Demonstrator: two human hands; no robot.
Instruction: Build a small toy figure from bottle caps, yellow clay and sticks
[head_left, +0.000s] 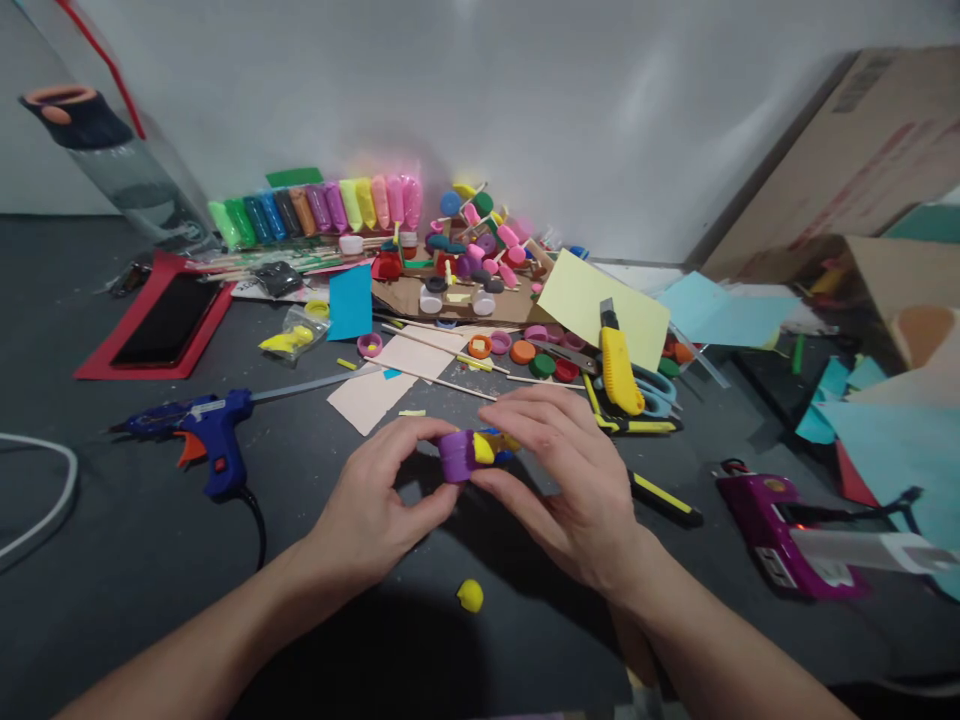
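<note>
Both hands meet at the middle of the dark table over a small purple bottle cap [456, 456] with a yellow clay piece stuck on it and a bit of blue behind. My left hand [375, 500] pinches the cap from the left with thumb and fingers. My right hand [570, 480] grips it from the right, fingers curled over the top. A small yellow clay ball [470, 595] lies on the table just below the hands.
A blue glue gun [206, 430] lies to the left, a purple glue gun [780, 525] to the right. Behind the hands are a yellow box cutter [619, 365], scissors [656, 392], several coloured caps [525, 350], clay sticks [322, 210], paper sheets, a phone [166, 320] and a cardboard box [847, 170].
</note>
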